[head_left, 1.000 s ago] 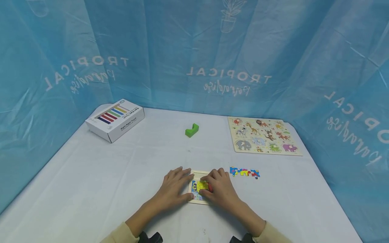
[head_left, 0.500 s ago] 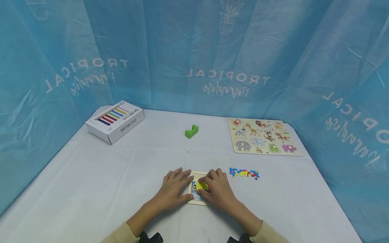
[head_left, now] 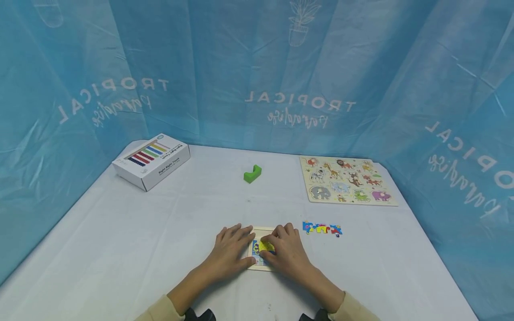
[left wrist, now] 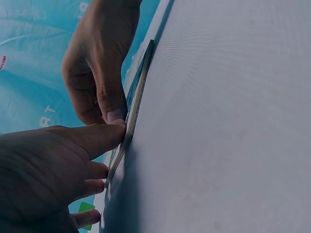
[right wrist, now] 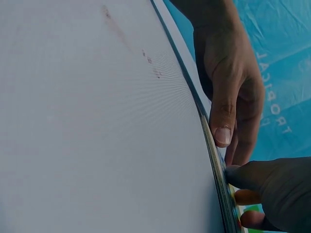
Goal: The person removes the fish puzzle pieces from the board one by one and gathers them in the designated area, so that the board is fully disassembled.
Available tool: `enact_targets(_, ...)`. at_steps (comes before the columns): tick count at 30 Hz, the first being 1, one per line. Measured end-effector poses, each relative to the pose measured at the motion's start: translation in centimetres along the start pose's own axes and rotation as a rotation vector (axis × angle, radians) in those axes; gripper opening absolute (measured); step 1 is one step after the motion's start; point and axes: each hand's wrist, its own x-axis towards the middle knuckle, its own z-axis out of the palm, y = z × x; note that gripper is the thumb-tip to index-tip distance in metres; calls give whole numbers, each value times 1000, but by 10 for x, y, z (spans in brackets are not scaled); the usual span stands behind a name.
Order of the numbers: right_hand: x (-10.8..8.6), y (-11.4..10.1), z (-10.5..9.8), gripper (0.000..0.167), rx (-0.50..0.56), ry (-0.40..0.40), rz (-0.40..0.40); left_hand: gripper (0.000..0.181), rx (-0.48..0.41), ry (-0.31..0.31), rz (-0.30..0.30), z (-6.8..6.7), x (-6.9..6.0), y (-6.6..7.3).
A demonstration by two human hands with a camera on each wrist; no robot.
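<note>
In the head view, a small wooden puzzle tray [head_left: 262, 232] lies between both hands, with yellow and blue pieces [head_left: 265, 246] inside. My left hand [head_left: 226, 253] rests at the tray's left side, fingers spread and thumb at the lower left edge. Over the tray's right part, my right hand [head_left: 290, 253] bends its fingers and thumb around a piece that it mostly hides. The left wrist view shows the left hand's thumb [left wrist: 104, 138] against the tray edge [left wrist: 139, 94]. In the right wrist view, the right hand [right wrist: 279, 187] is at the tray's face.
Loose puzzle pieces [head_left: 322, 228] lie right of the tray. Farther back are a green block [head_left: 252, 174], an animal puzzle board [head_left: 348, 180] on the right and a white box [head_left: 151, 162] on the left. A blue curtain [head_left: 225, 53] surrounds the table.
My right hand has shifted slightly left over the tray, and the red patch seen beside its fingers is now hidden. The left hand has stayed nearly still.
</note>
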Motion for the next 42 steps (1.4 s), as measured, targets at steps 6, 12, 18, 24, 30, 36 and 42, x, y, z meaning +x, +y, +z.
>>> enact_targets(6,-1,-3,0,31,-8,11,10,59,-2,0,-1,0,1,0)
enact_targets(12,-1,-4,2,28,1,23,22,58,3,3,2,0,1,1)
enact_targets(18,-1,-5,2,27,26,29,42,59,3,-2,0,0,1,1)
enact_targets(24,-1,-8,1,28,37,26,64,59,7,1,-1,0,1,1)
enact_targets(30,-1,-10,0,29,32,22,80,59,6,3,-1,0,1,1)
enact_targets(36,-2,-11,0,32,25,17,96,59,3,3,-3,0,1,1)
enact_targets(42,-2,-10,1,34,30,20,96,58,14,8,-1,0,1,1)
